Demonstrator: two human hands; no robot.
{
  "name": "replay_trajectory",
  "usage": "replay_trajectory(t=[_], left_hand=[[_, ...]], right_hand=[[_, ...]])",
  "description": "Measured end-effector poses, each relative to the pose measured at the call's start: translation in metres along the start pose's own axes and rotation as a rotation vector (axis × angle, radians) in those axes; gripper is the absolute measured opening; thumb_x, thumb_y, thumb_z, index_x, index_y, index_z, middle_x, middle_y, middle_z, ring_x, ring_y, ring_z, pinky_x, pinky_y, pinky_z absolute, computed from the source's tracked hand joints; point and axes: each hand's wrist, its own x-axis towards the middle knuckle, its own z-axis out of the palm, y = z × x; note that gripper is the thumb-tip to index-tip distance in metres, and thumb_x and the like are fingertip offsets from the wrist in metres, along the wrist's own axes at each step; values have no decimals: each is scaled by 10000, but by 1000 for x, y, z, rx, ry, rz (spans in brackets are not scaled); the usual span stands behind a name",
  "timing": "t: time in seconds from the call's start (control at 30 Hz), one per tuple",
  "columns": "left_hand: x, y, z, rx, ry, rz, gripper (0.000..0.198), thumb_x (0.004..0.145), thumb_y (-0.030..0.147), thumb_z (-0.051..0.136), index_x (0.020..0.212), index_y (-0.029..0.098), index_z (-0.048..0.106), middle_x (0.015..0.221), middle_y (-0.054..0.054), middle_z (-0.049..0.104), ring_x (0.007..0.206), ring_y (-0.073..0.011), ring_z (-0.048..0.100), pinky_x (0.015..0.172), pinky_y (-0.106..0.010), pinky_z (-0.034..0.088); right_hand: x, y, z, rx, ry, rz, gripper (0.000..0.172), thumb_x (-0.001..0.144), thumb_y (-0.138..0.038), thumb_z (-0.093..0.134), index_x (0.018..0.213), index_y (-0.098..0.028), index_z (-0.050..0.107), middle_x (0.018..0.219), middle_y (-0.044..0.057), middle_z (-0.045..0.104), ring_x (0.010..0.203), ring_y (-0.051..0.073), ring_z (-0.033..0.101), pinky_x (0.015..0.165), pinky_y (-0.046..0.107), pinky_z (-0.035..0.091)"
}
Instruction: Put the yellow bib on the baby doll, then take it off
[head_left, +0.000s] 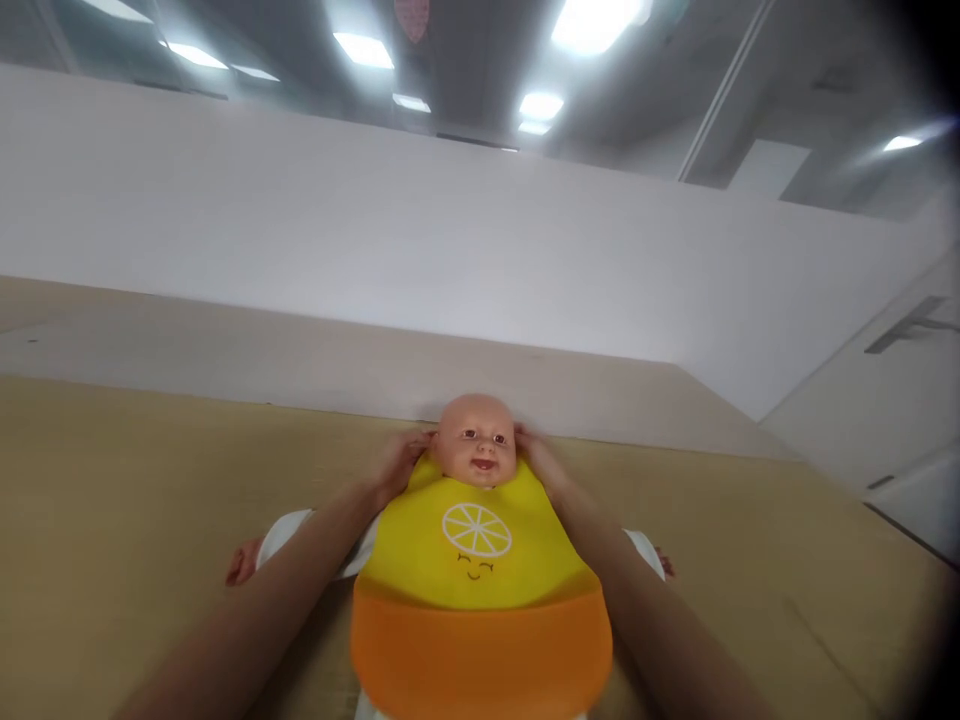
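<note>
A baby doll (477, 425) lies face up on the table, its white sleeves spread out to both sides. A yellow silicone bib (420, 540) with a lemon slice and smiling face covers its chest, and an orange catch pocket (480, 655) forms the bottom. My left hand (399, 468) is at the left side of the doll's neck, closed at the bib's upper edge. Opposite it, my right hand (537, 458) is closed at the bib's other upper corner. Both sets of fingertips disappear behind the head and neck, so the bib's strap ends are hidden.
The wood-coloured table (135, 470) extends to both sides. Beyond its far edge runs a pale strip below a white wall (375, 230). Glass panels with light reflections are above, and a door handle (911, 322) shows at the right.
</note>
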Motion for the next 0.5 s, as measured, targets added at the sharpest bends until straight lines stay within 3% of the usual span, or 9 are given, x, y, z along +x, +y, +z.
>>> replay_trajectory(t=[0.13, 0.27, 0.4, 0.5], left_hand=[[-26, -7, 6, -13, -23, 188, 217, 743, 226, 596, 909, 167, 723, 1010, -54, 726, 1039, -235, 598, 940, -310, 388], [-66, -17, 19, -68, -135, 148, 348, 806, 217, 519, 1110, 192, 687, 1188, -60, 672, 1151, -263, 551, 999, -361, 360], [-114, -24, 34, -158, -216, 105, 373, 759, 160, 542, 1089, 202, 710, 1120, -63, 704, 1089, -278, 600, 953, -366, 411], [-140, -29, 44, -186, -181, 23, 300, 738, 147, 601, 993, 198, 751, 972, -73, 743, 976, -280, 653, 842, -342, 463]], right_hand=[[-15, -1, -1, 55, -9, -89, 252, 594, -291, 678, 821, -189, 634, 838, -1, 685, 834, 189, 616, 785, 283, 465], [-49, 3, -5, 2, -96, -154, 250, 666, -300, 680, 893, -201, 642, 920, 13, 682, 877, 182, 618, 813, 285, 459], [-98, 4, -5, -217, -149, -267, 229, 716, -300, 688, 920, -200, 663, 985, 42, 678, 939, 191, 606, 841, 296, 465], [-128, 1, 3, -261, -233, -226, 210, 729, -346, 700, 876, -197, 676, 935, 56, 685, 900, 199, 620, 810, 304, 485]])
